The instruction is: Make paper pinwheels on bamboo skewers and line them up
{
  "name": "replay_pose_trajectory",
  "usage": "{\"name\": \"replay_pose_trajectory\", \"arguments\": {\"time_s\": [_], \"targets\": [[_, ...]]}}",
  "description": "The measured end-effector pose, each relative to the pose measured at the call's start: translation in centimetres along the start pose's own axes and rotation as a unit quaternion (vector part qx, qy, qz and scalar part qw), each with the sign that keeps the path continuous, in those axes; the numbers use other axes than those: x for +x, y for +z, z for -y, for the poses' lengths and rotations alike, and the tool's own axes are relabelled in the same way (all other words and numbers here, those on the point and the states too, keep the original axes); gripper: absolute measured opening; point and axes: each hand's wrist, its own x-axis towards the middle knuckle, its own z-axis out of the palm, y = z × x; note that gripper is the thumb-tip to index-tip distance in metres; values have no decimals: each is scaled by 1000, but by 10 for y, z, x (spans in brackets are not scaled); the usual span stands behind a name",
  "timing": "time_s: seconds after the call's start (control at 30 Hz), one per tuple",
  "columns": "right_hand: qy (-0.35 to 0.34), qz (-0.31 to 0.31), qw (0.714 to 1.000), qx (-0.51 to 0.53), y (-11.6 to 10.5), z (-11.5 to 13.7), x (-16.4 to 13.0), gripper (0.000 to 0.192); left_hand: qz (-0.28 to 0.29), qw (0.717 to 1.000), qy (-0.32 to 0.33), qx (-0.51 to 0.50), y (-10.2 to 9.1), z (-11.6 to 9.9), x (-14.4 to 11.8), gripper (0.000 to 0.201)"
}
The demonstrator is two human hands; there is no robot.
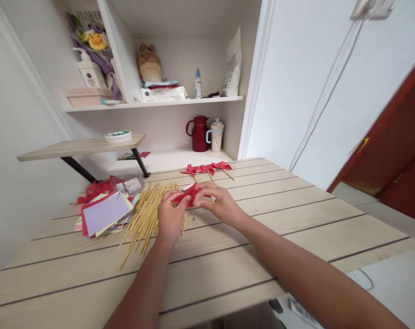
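Observation:
A piece of folded red paper [191,195] is held up between both hands above the slatted table. My left hand [171,214] pinches its left side, thumb on the near face. At its right side, my right hand [218,203] has thumb and fingertips closed on the edge. Part of the paper is hidden behind the fingers. Just beyond the hands lie several red paper pinwheels on sticks [201,169]. A heap of thin wooden sticks [144,224] spreads beside and under my left hand.
Left of the sticks are a stack of coloured paper sheets [106,214], a clear plastic packet [130,185] and more red paper [101,188]. A small raised shelf [80,147] stands behind them. A red jug [200,135] and a cup [216,136] stand at the back.

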Motion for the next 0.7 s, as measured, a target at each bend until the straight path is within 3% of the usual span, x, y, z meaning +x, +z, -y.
{"name": "replay_pose_trajectory", "arguments": {"time_s": [0.23,0.43,0.7], "targets": [[-40,-28,999,-21,3,-3,0,11,17,999,-5,38,1,-5,0,12],[-22,-47,998,-44,3,0,-1,12,42,996,-70,27,3,-11,-4,18],[-20,-59,995,-76,4,-3,-1,12,39,995,-85,24,5,-15,-5,17]]}}
